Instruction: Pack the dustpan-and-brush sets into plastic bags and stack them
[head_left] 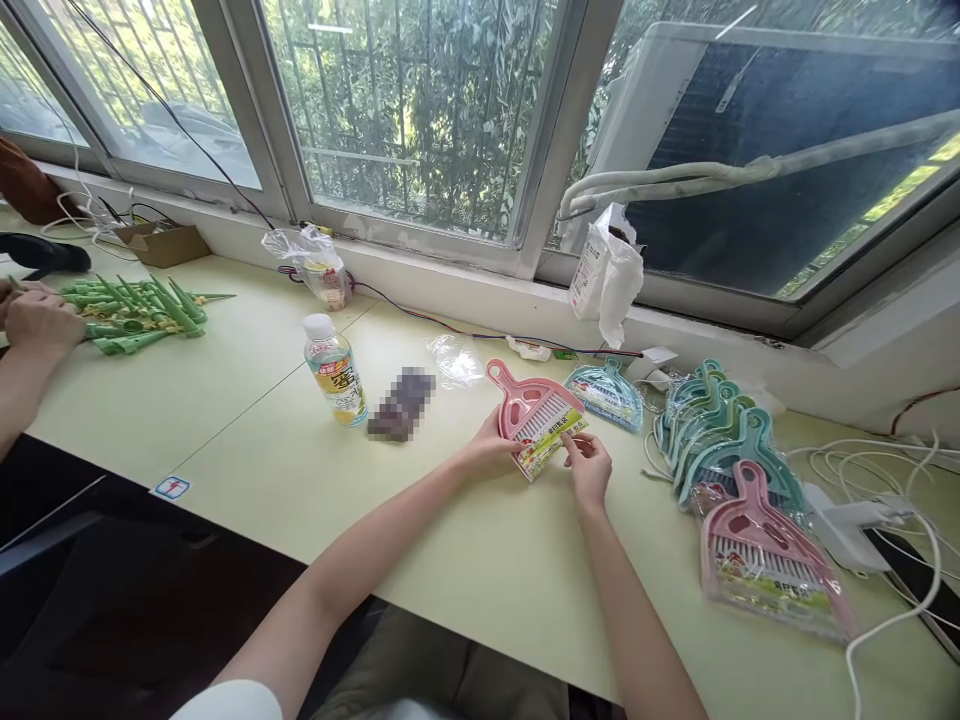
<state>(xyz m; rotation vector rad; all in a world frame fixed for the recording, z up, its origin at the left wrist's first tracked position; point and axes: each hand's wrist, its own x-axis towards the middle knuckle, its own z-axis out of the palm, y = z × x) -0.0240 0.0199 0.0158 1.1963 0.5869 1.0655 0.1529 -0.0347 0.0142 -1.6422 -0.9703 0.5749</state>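
A pink dustpan-and-brush set (531,405) with a printed label card across its lower part is held tilted above the table. My left hand (491,447) grips its lower left side, fingers partly hidden behind it. At the card's right end, the thumb and fingers of my right hand (589,468) pinch the label card (546,447). Just behind lies a blue dustpan set (606,392) with a similar card. To the right, several blue-green sets (731,445) overlap in a row, and a pink set in clear wrap (772,550) lies in front of them.
A drink bottle (335,375) stands left of my hands, beside a blurred-out flat object (403,405). Clear plastic (456,360) lies behind. White cables (892,500) and a power strip (847,525) are at right. Another person's hand (41,318) is by green cone-shaped pieces (150,310) at far left.
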